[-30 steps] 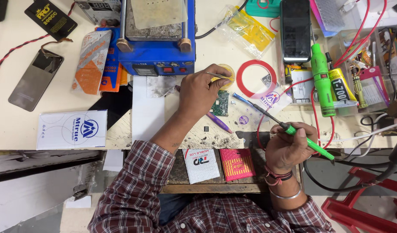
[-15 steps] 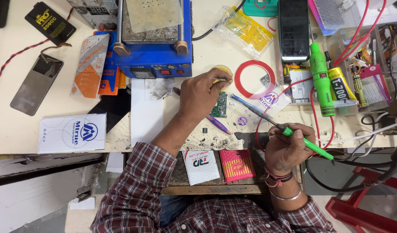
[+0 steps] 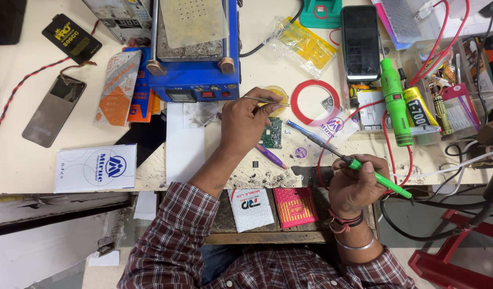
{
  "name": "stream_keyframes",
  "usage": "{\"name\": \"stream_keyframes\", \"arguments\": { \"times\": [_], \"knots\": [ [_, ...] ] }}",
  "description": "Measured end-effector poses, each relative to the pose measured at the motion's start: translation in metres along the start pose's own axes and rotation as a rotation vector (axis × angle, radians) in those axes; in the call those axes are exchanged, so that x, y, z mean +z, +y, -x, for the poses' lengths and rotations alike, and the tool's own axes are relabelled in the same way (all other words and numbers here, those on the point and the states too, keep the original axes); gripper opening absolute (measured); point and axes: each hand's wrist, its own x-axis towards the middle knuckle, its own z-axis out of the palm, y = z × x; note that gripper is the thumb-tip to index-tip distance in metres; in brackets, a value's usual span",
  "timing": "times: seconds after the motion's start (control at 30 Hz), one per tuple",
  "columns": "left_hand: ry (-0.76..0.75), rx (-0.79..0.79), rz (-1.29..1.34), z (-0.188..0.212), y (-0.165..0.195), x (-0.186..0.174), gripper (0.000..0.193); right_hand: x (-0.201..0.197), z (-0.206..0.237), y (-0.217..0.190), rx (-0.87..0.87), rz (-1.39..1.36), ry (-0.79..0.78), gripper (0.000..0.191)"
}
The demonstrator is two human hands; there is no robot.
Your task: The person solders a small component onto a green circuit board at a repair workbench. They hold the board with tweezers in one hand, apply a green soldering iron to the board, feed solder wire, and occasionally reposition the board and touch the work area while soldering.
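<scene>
My left hand (image 3: 250, 124) grips thin metal tweezers (image 3: 265, 100) whose tips reach into a small round yellow tin (image 3: 279, 98). Just right of that hand a small green circuit board (image 3: 272, 133) lies on the worn bench. My right hand (image 3: 358, 183) holds a green-handled soldering iron (image 3: 340, 156), its metal tip pointing up-left and ending just right of the board, above the bench. A purple pen (image 3: 270, 156) lies below the board.
A blue heating station (image 3: 195, 51) stands at the back. Also on the bench: a red tape ring (image 3: 315, 101), a black phone (image 3: 360, 43), a green tool (image 3: 394, 101), a glue tube (image 3: 418, 109), a phone back panel (image 3: 53, 109), a white box (image 3: 95, 167), red wires (image 3: 439, 40).
The tweezers in my left hand have moved up and right from the board into the yellow tin. My right hand with the iron has barely moved.
</scene>
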Motion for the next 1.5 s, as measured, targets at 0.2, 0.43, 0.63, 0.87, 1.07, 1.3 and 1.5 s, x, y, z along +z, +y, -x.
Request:
{"name": "stream_keyframes", "arguments": {
  "times": [0.2, 0.43, 0.63, 0.87, 1.07, 1.3, 1.5],
  "knots": [
    [0.025, -0.011, 0.107, 0.010, 0.012, -0.013, 0.008, 0.003, -0.004, 0.001, -0.012, -0.006, 0.011, 0.024],
    [0.012, -0.119, 0.271, 0.053, 0.029, -0.041, 0.011, 0.002, -0.007, 0.004, -0.001, -0.011, -0.011, 0.023],
    [-0.002, -0.128, 0.188, 0.095, 0.018, -0.058, 0.010, 0.000, -0.008, 0.005, -0.005, 0.026, -0.100, 0.019],
    [-0.081, -0.097, 0.123, 0.113, 0.002, -0.064, 0.009, 0.005, -0.006, -0.009, 0.060, 0.083, -0.315, 0.019],
    [-0.079, -0.064, 0.072, 0.119, -0.002, -0.064, 0.011, 0.011, 0.003, -0.021, 0.088, 0.236, -0.488, 0.020],
    [-0.111, -0.122, 0.011, 0.116, -0.001, -0.063, 0.014, 0.023, 0.001, -0.026, 0.018, 0.480, -0.587, 0.021],
    [-0.102, -0.085, -0.025, 0.116, 0.000, -0.063, 0.010, 0.028, 0.001, -0.027, 0.029, 0.512, -0.599, 0.021]
  ]
}}
